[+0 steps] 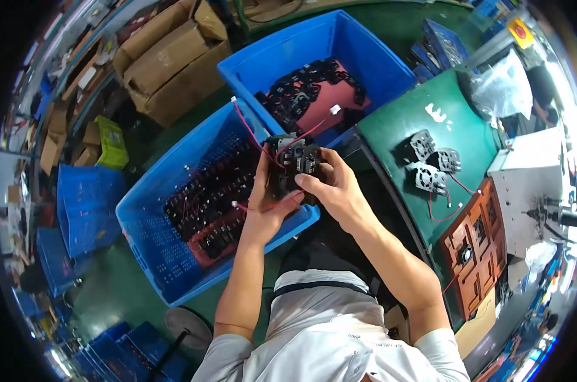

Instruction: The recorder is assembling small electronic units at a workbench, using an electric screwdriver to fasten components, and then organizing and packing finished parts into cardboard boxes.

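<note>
Both my hands hold a clutch of black plastic fan-like parts (pixel 291 156) above the rim of the near blue crate. Thin red wires with white connectors trail from them. My left hand (pixel 263 207) is wrapped round their left and lower side, its thumb near the bottom. My right hand (pixel 335 186) grips them from the right, thumb pressed on the near face. Fingers hide much of the parts, so I cannot tell exactly how they fit together. Below lies the near blue crate (pixel 153 258), holding rows of similar dark parts with wires and a reddish sheet.
A far blue crate (pixel 381 48) holds more black parts on pink sheet. On the green table (pixel 390 130) at right lie several grey wired parts (pixel 431 178) and an orange-brown fixture (pixel 476 248). A cardboard box (pixel 167 57) stands far left. A round stool (pixel 188 328) is near left.
</note>
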